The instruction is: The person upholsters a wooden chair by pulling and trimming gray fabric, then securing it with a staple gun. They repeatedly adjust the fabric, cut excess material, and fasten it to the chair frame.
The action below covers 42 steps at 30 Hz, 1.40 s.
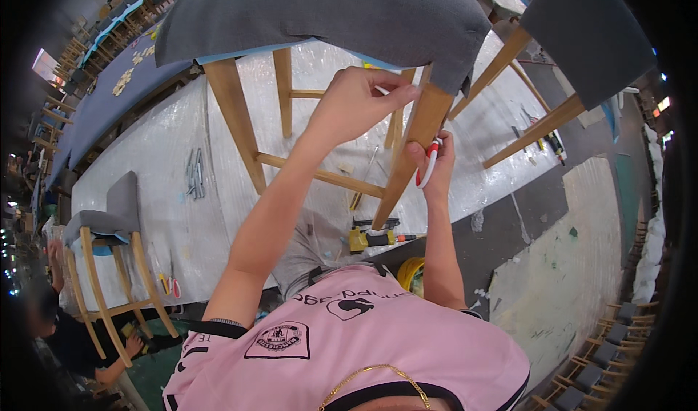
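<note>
The slanted wooden chair leg (pixel 414 146) runs down-left between both hands: left hand (pixel 356 104) pinches closed at its top, right hand (pixel 434 165) grips red-and-white scissors (pixel 430 162) beside it.

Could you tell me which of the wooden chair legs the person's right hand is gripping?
The front right leg of the nearest grey chair; the right hand clasps it alone, with a red-and-white tool.

1. Single head view; worn high, looking steeply down past a pink shirt (pixel 349 345) at lower centre.
2. Close on both raised hands at upper centre; wide fisheye, dark rim, edges bent; no second view.
</note>
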Tool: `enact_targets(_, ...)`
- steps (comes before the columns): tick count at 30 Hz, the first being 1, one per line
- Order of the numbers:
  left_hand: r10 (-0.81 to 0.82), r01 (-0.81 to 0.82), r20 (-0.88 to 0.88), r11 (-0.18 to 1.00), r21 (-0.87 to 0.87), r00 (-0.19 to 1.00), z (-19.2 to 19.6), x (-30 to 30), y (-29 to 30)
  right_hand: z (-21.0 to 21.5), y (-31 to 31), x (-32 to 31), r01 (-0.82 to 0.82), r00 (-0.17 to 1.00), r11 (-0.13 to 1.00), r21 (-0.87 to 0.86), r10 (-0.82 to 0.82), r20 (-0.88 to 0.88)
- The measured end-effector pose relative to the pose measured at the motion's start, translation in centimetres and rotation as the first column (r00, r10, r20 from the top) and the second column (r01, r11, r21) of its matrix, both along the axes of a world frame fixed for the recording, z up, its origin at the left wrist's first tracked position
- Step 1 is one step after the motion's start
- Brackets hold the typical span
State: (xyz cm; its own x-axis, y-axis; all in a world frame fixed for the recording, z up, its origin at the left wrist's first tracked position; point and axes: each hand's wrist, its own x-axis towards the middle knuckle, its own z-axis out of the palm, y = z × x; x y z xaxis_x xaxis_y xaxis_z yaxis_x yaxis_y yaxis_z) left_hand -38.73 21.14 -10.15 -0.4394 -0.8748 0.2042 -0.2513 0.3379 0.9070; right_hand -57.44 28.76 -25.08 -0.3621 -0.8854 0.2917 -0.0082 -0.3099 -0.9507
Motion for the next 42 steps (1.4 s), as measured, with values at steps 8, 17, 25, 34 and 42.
enact_targets(8,0.211,-0.154,-0.466,0.976,0.157,0.860,1.2,-4.5,1.8,1.3,-0.2,0.8,-0.014,1.000,0.998,0.067,0.013,0.016)
enact_targets(17,0.192,-0.130,-0.541,0.980,0.150,0.819,0.5,-5.0,1.8,1.1,-1.2,0.5,-0.009,1.000,1.000,0.019,0.009,0.001)
enact_targets(25,0.134,-0.190,-0.503,0.980,-0.060,0.854,-1.0,-5.5,2.7,0.9,-0.9,0.7,-0.021,0.999,1.000,0.003,0.021,0.024)
enact_targets(34,0.122,-0.169,-0.540,0.985,-0.038,0.833,0.1,-5.6,1.6,0.8,-0.5,0.8,0.007,1.000,1.000,0.016,-0.007,0.014)
enact_targets(42,0.084,0.128,-0.487,0.914,0.386,0.870,2.2,-4.4,2.3,0.7,-0.6,0.8,0.025,0.999,1.000,0.015,-0.025,-0.020)
